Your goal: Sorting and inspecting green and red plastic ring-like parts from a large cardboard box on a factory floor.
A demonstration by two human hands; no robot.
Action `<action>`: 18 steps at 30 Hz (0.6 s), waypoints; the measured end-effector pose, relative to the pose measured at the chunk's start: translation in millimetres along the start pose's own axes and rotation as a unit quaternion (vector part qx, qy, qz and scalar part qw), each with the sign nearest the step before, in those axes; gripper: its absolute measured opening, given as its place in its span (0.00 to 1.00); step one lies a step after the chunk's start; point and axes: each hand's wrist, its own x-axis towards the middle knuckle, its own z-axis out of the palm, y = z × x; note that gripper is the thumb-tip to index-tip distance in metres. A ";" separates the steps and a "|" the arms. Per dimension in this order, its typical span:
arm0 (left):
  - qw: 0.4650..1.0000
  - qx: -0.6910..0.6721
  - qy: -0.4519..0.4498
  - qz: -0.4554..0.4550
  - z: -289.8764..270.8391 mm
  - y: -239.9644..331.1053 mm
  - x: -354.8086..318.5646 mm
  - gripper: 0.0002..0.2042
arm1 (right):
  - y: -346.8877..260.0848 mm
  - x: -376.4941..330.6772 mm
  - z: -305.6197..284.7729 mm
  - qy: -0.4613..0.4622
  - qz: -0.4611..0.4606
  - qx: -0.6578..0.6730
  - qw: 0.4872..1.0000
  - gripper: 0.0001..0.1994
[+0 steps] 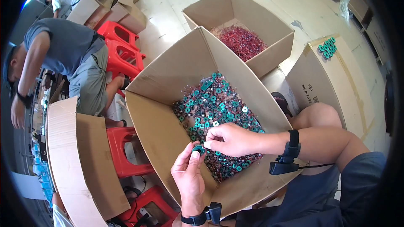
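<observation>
My left hand point(189, 178) pinches a small green ring-shaped part point(198, 149) between thumb and fingers. Right beside it, the thumb and forefinger of my right hand point(236, 139) are pressed together at the part's edge; whatever they grip is too small to make out. Both hands are over a large open cardboard box point(162, 73). Inside lies a heap of loose green ring parts point(219, 111), mixed with thin reddish wires and small metallic bits. My forearms and right hand cover some of the heap.
Behind stands another open box point(271, 54) with a pile of red wire pieces point(242, 42). Several green rings point(327, 48) lie on a cardboard box point(351, 80) at right. Red stools point(124, 153) and an open carton point(90, 159) stand left, near a bending co-worker point(63, 50).
</observation>
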 end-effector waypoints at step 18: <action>0.991 -0.099 -0.083 -0.020 -6.7 -9.9 -4.9 0.14 | -4.0 -4.2 6.8 0.070 -0.141 -0.110 0.981 0.09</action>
